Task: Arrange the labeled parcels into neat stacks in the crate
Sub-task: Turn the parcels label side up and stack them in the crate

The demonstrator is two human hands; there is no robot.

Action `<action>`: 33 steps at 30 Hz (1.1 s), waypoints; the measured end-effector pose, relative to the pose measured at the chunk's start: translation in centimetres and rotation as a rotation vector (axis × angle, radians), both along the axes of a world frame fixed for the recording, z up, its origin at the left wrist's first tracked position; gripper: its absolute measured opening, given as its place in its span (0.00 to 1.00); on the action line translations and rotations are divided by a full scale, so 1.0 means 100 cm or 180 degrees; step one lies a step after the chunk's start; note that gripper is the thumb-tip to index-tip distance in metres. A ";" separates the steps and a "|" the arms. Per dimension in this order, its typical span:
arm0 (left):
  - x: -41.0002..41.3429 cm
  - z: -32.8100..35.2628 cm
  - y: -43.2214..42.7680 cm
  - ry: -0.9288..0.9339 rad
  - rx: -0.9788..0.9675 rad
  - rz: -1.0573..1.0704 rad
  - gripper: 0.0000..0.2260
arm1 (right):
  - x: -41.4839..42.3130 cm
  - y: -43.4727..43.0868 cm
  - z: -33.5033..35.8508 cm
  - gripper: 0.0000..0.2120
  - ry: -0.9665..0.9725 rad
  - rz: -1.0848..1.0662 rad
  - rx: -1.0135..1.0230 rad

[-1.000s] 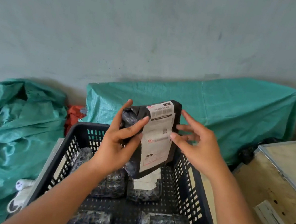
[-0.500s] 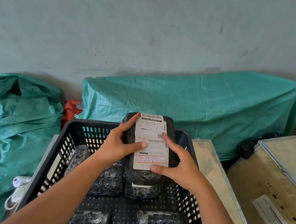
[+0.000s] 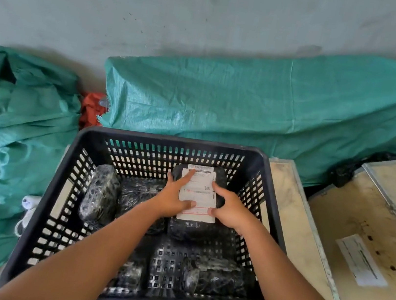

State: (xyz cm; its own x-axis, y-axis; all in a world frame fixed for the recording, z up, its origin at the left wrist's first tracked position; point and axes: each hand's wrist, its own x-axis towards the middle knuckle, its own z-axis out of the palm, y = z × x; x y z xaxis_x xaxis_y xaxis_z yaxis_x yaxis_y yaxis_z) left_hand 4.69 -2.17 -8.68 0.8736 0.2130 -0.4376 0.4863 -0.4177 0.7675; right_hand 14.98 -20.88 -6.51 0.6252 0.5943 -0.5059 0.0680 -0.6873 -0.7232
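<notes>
A black slatted plastic crate (image 3: 65, 171) stands in front of me. Inside it, at the far right, a black parcel with a white label (image 3: 201, 189) lies flat, label up, on top of another black parcel (image 3: 195, 229). My left hand (image 3: 174, 197) presses on the label's left side and my right hand (image 3: 231, 211) holds its right edge. More black wrapped parcels lie in the crate: one upright at the left (image 3: 100, 194), one beside it (image 3: 139, 190), and others near the front wall (image 3: 218, 279).
The crate sits on a pale board (image 3: 284, 201). A wooden box with a paper label (image 3: 360, 259) is at the right. Green woven sacks lie to the left (image 3: 6, 136) and behind (image 3: 250, 101), with a red cloth (image 3: 92, 108) between them. A white object (image 3: 30, 201) lies left of the crate.
Both hands have lowered the labeled parcel from above the crate's rim down into the crate, turning it from upright to flat on the parcel at the far right.
</notes>
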 end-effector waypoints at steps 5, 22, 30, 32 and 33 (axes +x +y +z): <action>0.000 -0.029 0.012 0.0119 0.0108 -0.0150 0.46 | 0.003 0.008 -0.033 0.40 -0.0191 0.0000 -0.0284; -0.002 0.001 -0.033 0.0738 0.1000 -0.0066 0.39 | -0.018 -0.008 0.003 0.41 -0.0485 0.0461 -0.0760; -0.059 0.051 -0.058 -0.0096 0.0328 -0.0900 0.29 | -0.060 -0.073 0.065 0.19 -0.0326 0.1059 -0.1166; -0.075 0.051 -0.074 0.0167 0.0418 -0.1541 0.31 | -0.073 -0.083 0.067 0.19 -0.0357 0.1210 -0.1386; -0.080 0.050 -0.080 0.0267 0.0537 -0.1764 0.33 | -0.078 -0.086 0.065 0.18 -0.0410 0.1242 -0.1449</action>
State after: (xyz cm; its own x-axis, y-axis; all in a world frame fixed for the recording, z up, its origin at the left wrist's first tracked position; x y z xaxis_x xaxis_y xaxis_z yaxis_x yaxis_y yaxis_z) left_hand -3.27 -10.17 -3.71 0.8384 -0.1931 -0.5097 0.2165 -0.7402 0.6366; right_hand 7.14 -29.45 0.01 0.4781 0.5335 -0.6977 0.4442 -0.8322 -0.3320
